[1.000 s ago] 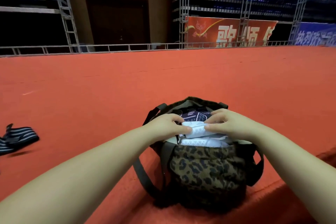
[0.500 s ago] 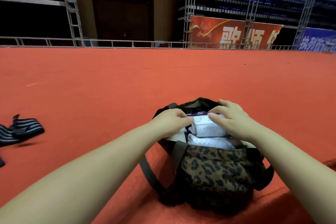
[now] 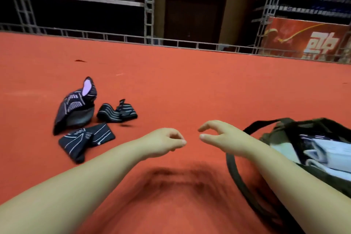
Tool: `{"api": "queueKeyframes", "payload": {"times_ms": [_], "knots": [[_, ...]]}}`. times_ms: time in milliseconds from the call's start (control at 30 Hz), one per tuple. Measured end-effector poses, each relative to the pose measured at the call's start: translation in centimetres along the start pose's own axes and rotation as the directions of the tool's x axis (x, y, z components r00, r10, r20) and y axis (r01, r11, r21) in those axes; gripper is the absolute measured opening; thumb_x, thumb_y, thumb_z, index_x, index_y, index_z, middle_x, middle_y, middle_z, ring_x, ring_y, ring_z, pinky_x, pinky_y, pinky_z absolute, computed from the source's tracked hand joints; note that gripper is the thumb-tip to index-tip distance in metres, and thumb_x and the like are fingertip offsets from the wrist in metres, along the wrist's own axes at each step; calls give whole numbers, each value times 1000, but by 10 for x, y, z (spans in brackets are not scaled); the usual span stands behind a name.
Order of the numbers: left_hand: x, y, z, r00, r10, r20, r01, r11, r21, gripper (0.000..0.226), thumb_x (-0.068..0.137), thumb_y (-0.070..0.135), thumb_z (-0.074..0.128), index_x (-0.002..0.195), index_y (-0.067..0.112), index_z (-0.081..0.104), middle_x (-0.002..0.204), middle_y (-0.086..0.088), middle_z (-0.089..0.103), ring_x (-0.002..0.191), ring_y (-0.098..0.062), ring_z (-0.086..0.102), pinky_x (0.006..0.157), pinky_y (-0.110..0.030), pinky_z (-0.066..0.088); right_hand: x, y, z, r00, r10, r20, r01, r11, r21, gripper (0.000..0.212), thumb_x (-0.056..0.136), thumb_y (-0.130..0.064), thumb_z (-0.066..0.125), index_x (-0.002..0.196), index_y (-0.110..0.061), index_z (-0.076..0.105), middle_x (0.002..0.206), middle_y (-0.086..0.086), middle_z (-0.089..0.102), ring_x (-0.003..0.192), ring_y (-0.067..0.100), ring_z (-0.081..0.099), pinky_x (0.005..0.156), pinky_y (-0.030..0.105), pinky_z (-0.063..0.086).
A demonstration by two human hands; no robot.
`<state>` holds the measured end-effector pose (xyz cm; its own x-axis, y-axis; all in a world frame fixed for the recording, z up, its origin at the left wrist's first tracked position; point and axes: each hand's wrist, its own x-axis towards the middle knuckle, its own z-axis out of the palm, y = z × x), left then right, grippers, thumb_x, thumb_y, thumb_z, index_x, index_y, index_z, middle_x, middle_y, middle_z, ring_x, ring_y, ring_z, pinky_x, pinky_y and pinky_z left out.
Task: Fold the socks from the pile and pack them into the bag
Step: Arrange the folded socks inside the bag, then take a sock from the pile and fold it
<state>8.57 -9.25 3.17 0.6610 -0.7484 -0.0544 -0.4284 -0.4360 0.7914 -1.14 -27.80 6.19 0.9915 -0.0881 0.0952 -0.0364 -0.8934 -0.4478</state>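
A pile of dark striped socks lies on the red carpet at the left: a tall crumpled one [image 3: 75,106], a smaller grey-striped one [image 3: 116,113] and a flat one with white lines [image 3: 87,137]. The dark bag [image 3: 284,131] stands at the right edge, with folded white socks [image 3: 326,153] showing inside it. My left hand [image 3: 163,142] hovers over the carpet between pile and bag, fingers loosely curled and holding nothing. My right hand [image 3: 218,136] hangs beside it, just left of the bag, thumb and fingers relaxed and empty.
A bag strap [image 3: 239,182] loops on the carpet under my right forearm. A metal railing [image 3: 171,42] borders the far edge of the carpet, with scaffolding and a dark door behind it.
Both hands have let go of the white socks and come out of the bag. The view has swung left, bringing the sock pile into sight and the bag to the right edge.
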Motion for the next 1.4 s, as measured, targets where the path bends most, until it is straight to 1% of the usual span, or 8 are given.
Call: {"api": "queueKeyframes", "payload": {"times_ms": [333, 467, 600, 700, 1033, 1167, 1267, 1400], "knots": [[-71, -143, -99, 938, -235, -255, 221, 972, -82, 8, 89, 23, 59, 83, 24, 64, 79, 8, 64, 72, -9, 57, 60, -20, 41, 88, -79, 142, 956, -113, 270, 71, 984, 163, 23, 91, -32, 59, 111, -21, 63, 118, -7, 60, 113, 10, 53, 96, 22, 37], [-83, -176, -117, 829, -251, -500, 317, 947, 48, 4, 84, 24, 66, 87, 22, 66, 83, 12, 63, 79, -10, 58, 70, -25, 44, 100, -92, 176, 937, -123, 327, 64, 980, 187, 19, 91, -30, 60, 107, -20, 65, 112, -4, 63, 104, 12, 58, 94, 25, 43], [-78, -205, -127, 650, -208, -731, 517, 825, 225, 58, 71, 42, 74, 123, 25, 56, 125, -3, 54, 119, -28, 48, 97, -41, 42, 101, -90, 189, 965, -112, 237, 58, 973, 223, 17, 91, -26, 60, 104, -18, 66, 107, -4, 60, 103, 11, 55, 91, 22, 40], [-73, -225, -126, 653, -344, -675, 571, 809, 140, 88, 64, 57, 73, 139, 28, 39, 142, -4, 44, 131, -30, 39, 105, -46, 37, 95, -85, 194, 984, -99, 150, 49, 949, 311, 12, 91, -22, 60, 101, -18, 66, 102, -6, 60, 94, 7, 55, 82, 17, 37], [-64, -194, -97, 665, -152, -731, 174, 984, -45, 13, 89, 19, 60, 80, 23, 68, 83, 10, 67, 82, -7, 59, 66, -8, 37, 85, -74, 200, 993, 36, -110, 46, 748, 662, 11, 91, -16, 59, 86, -26, 63, 84, -12, 66, 72, -6, 58, 69, 14, 44], [-45, -148, -62, 667, 16, -745, -83, 995, -54, 19, 88, 13, 61, 77, 27, 67, 87, 15, 65, 84, 9, 57, 76, -3, 37, 75, -76, 183, 988, 47, 147, -153, 416, 896, 28, 93, -41, 43, 115, -26, 52, 82, 8, 69, 56, 14, 59, 51, 22, 42], [-28, -124, -42, 645, 82, -760, -201, 977, -65, 25, 87, 11, 62, 73, 31, 65, 89, 19, 62, 88, 16, 54, 81, -1, 34, 71, -74, 181, 983, -9, 185, -175, 280, 944, 40, 87, -59, 43, 126, -49, 41, 95, 5, 72, 74, 18, 69, 65, 26, 50], [-18, -119, -24, 655, 161, -738, -221, 975, 16, 9, 80, 36, 58, 74, 42, 63, 96, 23, 58, 99, 7, 53, 90, -6, 32, 76, -71, 179, 997, 81, 13, -18, 56, 998, 41, 87, -46, 51, 128, -45, 44, 126, -2, 63, 113, 15, 61, 96, 37, 43]]}}
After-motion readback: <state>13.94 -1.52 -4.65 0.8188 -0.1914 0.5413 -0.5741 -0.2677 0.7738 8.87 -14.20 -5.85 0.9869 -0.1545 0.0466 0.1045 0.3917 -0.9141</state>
